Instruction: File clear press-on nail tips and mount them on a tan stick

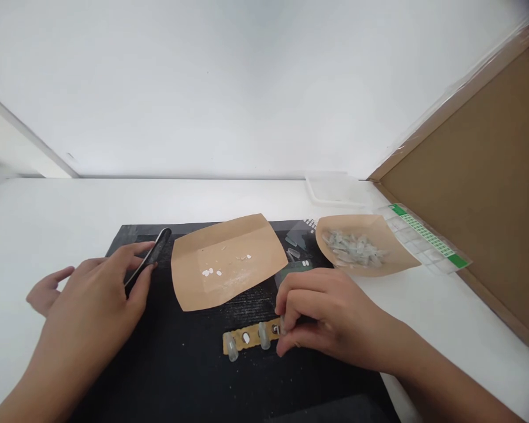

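Observation:
My left hand (101, 294) is closed on a nail file (158, 247), dark with a pale edge, which points up and away over the black mat. In front of me lies a gold strip (251, 339) with round spots along it. Clear false nails stand on it, one nail (231, 348) at its left end and another nail (264, 336) near the middle. A white oval sticker (245, 338) sits on the spot between them. At the strip's right end, my right hand (321, 314) pinches a clear false nail (283, 325), mostly hidden by the fingers.
A brown paper sheet (242, 235) with white bits and dust lies on the black mat (180, 370). Right of it, brown paper (397, 252) holds a heap of clear false nails (355, 249). Behind are a clear case (427, 238) with green labels and a clear tray (335, 202).

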{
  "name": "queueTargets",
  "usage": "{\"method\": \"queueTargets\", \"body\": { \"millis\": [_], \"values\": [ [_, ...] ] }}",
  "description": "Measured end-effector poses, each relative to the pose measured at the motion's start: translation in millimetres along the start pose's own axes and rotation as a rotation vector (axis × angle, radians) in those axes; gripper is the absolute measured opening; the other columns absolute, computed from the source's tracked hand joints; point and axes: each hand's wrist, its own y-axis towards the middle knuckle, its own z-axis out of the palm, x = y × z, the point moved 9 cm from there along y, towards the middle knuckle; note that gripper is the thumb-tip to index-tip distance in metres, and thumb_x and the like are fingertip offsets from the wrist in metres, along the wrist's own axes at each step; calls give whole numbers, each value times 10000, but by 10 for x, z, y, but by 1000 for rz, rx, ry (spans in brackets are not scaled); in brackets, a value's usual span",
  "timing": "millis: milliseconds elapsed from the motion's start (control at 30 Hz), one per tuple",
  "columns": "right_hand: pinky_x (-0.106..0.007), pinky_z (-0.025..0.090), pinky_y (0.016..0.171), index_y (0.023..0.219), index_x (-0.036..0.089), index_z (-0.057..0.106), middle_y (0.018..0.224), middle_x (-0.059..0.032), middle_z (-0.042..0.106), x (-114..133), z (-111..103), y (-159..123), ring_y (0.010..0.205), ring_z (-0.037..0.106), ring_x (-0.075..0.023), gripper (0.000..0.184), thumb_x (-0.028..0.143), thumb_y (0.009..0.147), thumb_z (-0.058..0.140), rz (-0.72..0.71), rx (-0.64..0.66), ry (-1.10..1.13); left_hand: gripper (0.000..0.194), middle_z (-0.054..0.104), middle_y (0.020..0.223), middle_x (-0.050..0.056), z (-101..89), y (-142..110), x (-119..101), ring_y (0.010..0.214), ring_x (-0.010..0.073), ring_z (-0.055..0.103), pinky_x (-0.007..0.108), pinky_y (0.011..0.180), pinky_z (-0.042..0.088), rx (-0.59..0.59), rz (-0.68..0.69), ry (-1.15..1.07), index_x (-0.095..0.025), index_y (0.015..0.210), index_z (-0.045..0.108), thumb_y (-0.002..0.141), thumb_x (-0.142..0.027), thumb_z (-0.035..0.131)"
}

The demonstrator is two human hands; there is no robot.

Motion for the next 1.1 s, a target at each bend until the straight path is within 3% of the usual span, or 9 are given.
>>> {"method": "queueTargets", "body": {
  "millis": [400,867,1100],
  "values": [
    [-254,449,724,820,178,635,982,9,710,117,102,-9,819,652,-104,258,333,995,746,-81,85,-73,521,809,1042,90,3,-30,16,1057,406,693,570,1033,429,-26,22,31,-273,1326,643,997,-542,343],
    [-295,413,698,818,190,620,960,15,713,126,155,-24,770,644,-120,303,403,1016,707,-113,84,-172,523,803,1071,92,34,-22,8,1096,375,690,542,1036,436,-10,41,28,-270,1311,658,988,-547,354],
    [-311,386,659,798,199,639,916,28,701,188,156,3,724,620,-119,238,273,1016,698,-142,94,-240,490,813,1065,103,6,-42,-4,1100,394,687,553,1023,436,5,38,24,-251,1302,664,985,-509,395]
  ]
}}
